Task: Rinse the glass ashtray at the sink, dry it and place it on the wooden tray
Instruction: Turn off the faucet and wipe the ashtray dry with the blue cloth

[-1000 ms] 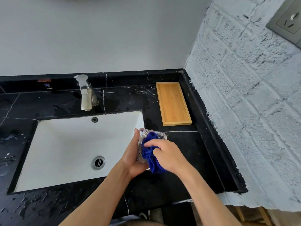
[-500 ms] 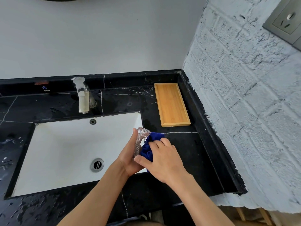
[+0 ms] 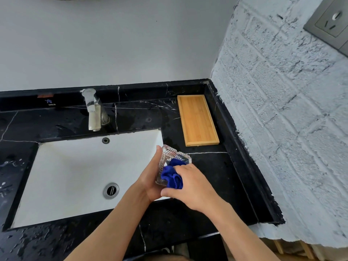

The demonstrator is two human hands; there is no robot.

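My left hand [image 3: 150, 180] holds the square glass ashtray [image 3: 170, 156] tilted on its edge, above the right rim of the white sink [image 3: 75, 176]. Pressed into the ashtray's hollow is a bunched blue cloth [image 3: 172, 175], which my right hand [image 3: 194, 187] grips. The wooden tray [image 3: 197, 120] lies bare on the black counter, beyond the ashtray and to the right, close to the brick wall.
A chrome tap [image 3: 93, 110] stands behind the sink, with no water running. The black marble counter [image 3: 216, 176] is spotted with water at the left and front. A white brick wall [image 3: 282, 129] with a grey socket [image 3: 331, 21] bounds the right side.
My right hand has turned the blue cloth inside the ashtray, and my left hand has tilted the ashtray a little. Both hands stay above the sink's right rim.
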